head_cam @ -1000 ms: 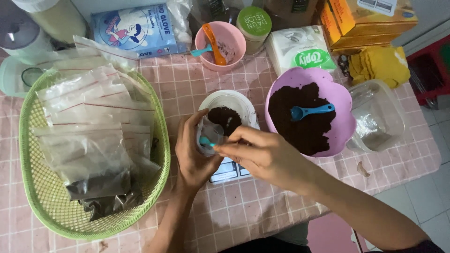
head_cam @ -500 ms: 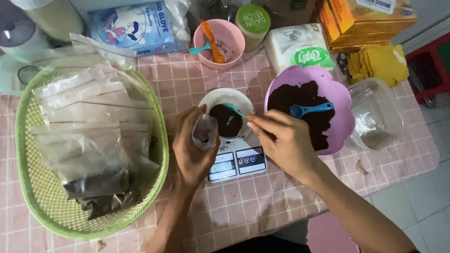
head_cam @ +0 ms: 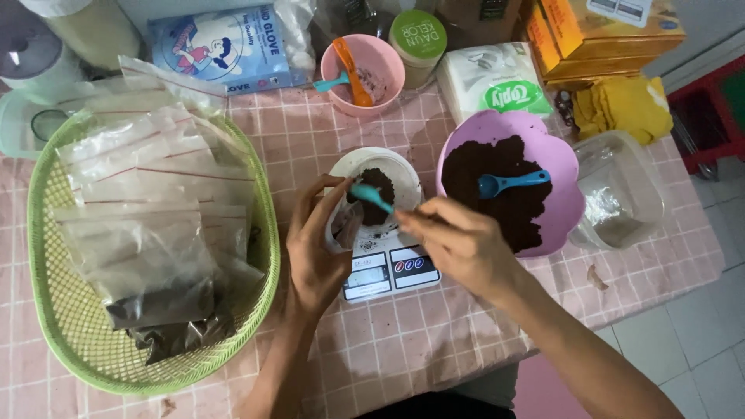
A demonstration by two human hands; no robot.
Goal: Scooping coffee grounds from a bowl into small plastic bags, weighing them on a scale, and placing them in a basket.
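L hand (head_cam: 314,248) curled round a small clear bag (head_cam: 344,227) beside the white dish (head_cam: 405,180) on the scale (head_cam: 388,270), R hand (head_cam: 458,247) pinching a teal spoon (head_cam: 371,197) over dish's dark powder (head_cam: 375,185).

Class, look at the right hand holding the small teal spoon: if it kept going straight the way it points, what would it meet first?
The right hand points up-left, so its teal spoon would probably first meet the dark powder in the white dish on the scale; height above it is unclear.

Home packing corner: checked-cloth desk (head_cam: 466,326) with kitchen scale (head_cam: 388,268), basket of zip bags (head_cam: 93,310), tiled floor (head_cam: 683,334).
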